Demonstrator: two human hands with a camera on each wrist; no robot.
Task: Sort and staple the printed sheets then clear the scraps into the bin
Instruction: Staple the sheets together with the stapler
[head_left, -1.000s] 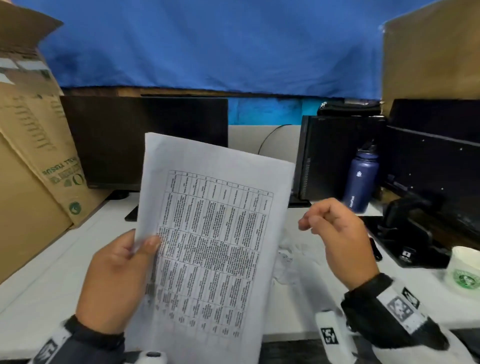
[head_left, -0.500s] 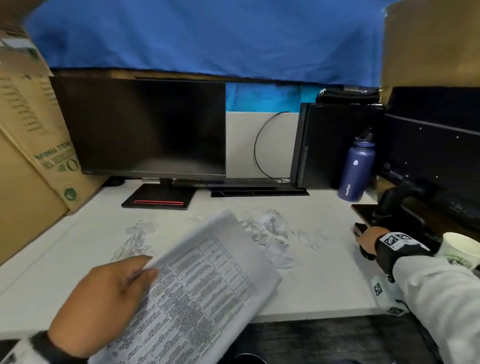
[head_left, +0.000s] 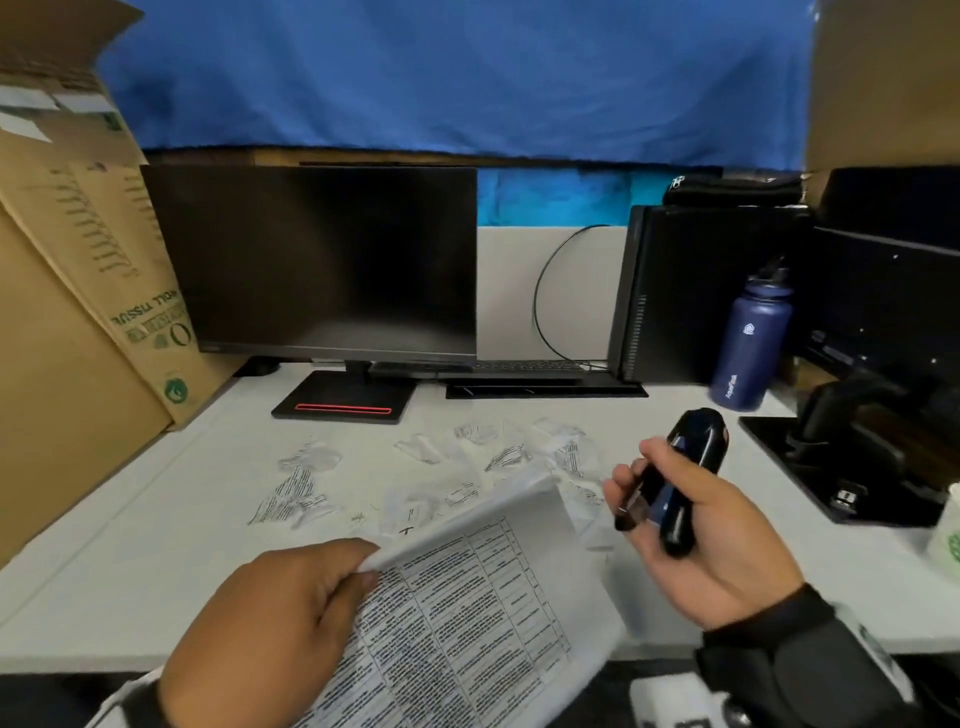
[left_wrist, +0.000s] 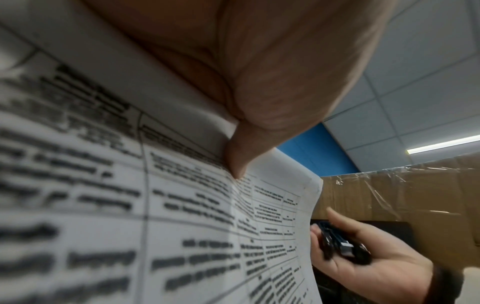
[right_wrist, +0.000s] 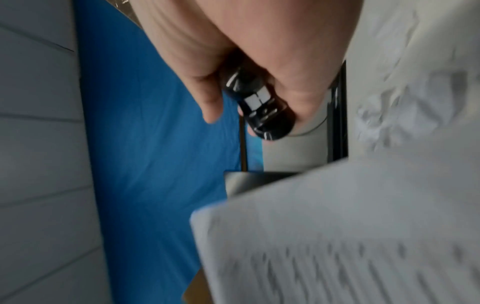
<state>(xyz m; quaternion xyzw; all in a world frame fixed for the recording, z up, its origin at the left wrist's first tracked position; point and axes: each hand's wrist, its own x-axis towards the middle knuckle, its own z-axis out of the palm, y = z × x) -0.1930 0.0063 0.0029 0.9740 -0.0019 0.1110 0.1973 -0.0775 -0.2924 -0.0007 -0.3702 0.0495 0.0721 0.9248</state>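
The left hand (head_left: 270, 618) pinches one stack of printed sheets (head_left: 467, 623) by its edge, thumb on top, holding it tilted above the near edge of the white desk (head_left: 130, 545); how many sheets are in the stack cannot be told. The right hand (head_left: 711, 535) curls its fingers round one black stapler (head_left: 675, 478), held in the air just right of the stack. Roughly ten torn paper scraps (head_left: 296, 493) lie scattered on the desk behind the stack. One monitor (head_left: 322, 260) and one blue bottle (head_left: 753, 338) stand at the back.
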